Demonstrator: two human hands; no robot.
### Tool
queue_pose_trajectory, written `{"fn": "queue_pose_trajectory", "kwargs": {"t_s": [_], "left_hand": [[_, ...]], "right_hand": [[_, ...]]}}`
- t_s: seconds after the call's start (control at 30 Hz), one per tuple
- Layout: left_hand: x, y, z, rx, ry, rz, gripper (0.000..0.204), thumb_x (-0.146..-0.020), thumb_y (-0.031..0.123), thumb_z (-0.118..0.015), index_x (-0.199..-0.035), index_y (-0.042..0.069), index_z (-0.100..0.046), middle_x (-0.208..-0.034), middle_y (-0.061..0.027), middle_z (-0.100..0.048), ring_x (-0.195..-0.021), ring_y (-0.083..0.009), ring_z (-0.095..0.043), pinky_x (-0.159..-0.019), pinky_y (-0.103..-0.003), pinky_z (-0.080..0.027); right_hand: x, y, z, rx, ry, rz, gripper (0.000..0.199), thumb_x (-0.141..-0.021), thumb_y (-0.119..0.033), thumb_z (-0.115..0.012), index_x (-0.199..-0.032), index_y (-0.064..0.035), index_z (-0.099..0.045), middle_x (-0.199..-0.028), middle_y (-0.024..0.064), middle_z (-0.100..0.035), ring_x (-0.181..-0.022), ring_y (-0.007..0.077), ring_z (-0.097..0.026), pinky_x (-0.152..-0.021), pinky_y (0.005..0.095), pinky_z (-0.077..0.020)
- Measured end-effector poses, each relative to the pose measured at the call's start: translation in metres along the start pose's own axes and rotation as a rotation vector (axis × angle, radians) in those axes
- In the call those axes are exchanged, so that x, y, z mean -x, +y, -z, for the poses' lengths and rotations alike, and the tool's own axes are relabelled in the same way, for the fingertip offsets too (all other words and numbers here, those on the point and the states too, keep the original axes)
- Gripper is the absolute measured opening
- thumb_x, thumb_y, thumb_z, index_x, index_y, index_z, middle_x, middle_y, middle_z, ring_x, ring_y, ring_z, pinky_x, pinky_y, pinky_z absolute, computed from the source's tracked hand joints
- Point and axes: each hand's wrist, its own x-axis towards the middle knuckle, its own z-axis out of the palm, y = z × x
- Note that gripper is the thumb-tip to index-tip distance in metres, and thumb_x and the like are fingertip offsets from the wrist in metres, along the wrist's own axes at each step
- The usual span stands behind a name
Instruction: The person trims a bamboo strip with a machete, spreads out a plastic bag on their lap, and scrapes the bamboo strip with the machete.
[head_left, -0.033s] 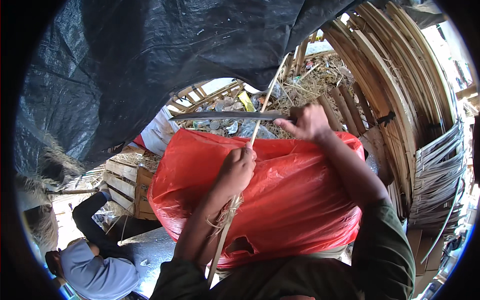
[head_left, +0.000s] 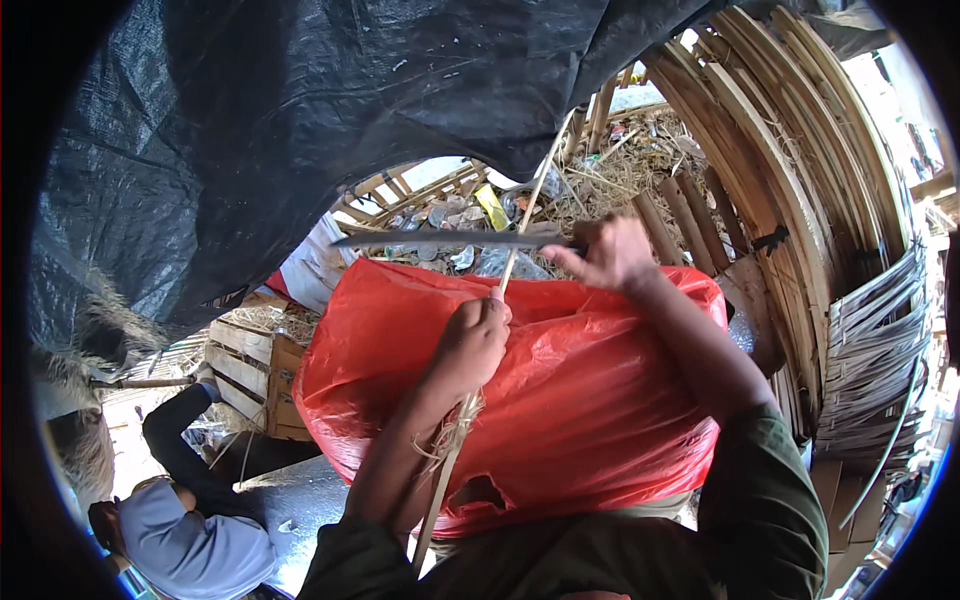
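My left hand (head_left: 474,340) is closed round a long thin strip of split bamboo (head_left: 538,190), which runs from beside my left forearm up past the black sheet. Loose shavings (head_left: 456,425) cling to the strip below that hand. In my right hand (head_left: 612,252) is the handle of a long dark-bladed machete (head_left: 430,239); its blade points left and crosses the strip just above my left hand, with the thumb stretched along the handle's end. A red plastic sheet (head_left: 590,400) with a torn hole covers my lap under both forearms.
A black tarpaulin (head_left: 300,90) hangs over the upper left. Stacked bamboo slats (head_left: 780,150) and a bundle of thin strips (head_left: 880,350) stand at the right. Litter and straw (head_left: 630,165) cover the ground ahead. Another person in grey (head_left: 195,545) sits at lower left near a wooden crate (head_left: 285,385).
The machete and my right hand have shifted slightly down along the strip, toward my left hand. My left hand keeps its hold in nearly the same place.
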Motion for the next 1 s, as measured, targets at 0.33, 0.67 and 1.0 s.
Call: {"fn": "queue_pose_trajectory", "kwargs": {"t_s": [0.33,0.67,1.0], "left_hand": [[0.002,-0.012,-0.003,-0.032,0.003,-0.092,0.044,-0.107,0.041,-0.033,-0.076,0.012,-0.041,-0.055,0.0086,-0.028,-0.041,-0.0033,-0.026,-0.037,-0.023,-0.021],[-0.002,-0.014,-0.005,-0.054,0.026,-0.131,0.044,-0.107,0.04,-0.034,-0.076,0.011,-0.042,-0.057,0.0083,-0.03,-0.043,-0.0034,-0.028,-0.039,-0.024,-0.022],[0.003,-0.006,-0.005,-0.062,-0.012,-0.157,0.042,-0.108,0.037,-0.035,-0.075,0.011,-0.041,-0.054,0.0085,-0.028,-0.041,-0.0037,-0.026,-0.038,-0.024,-0.021]], "right_hand": [[0.0,-0.008,0.006,0.0,0.086,0.002,0.063,-0.082,-0.066,-0.064,-0.059,-0.0078,-0.064,-0.049,0.0128,-0.056,-0.043,0.0307,-0.059,-0.046,0.0417,-0.0486],[-0.001,-0.01,-0.006,0.008,0.165,0.102,0.069,-0.081,-0.074,-0.058,-0.055,-0.0106,-0.061,-0.046,0.0076,-0.056,-0.039,0.027,-0.058,-0.04,0.0397,-0.0455],[-0.007,0.002,0.001,0.104,0.137,0.034,0.07,-0.082,-0.077,-0.054,-0.062,-0.0104,-0.066,-0.046,0.0088,-0.056,-0.041,0.0275,-0.059,-0.041,0.0384,-0.0472]]}}
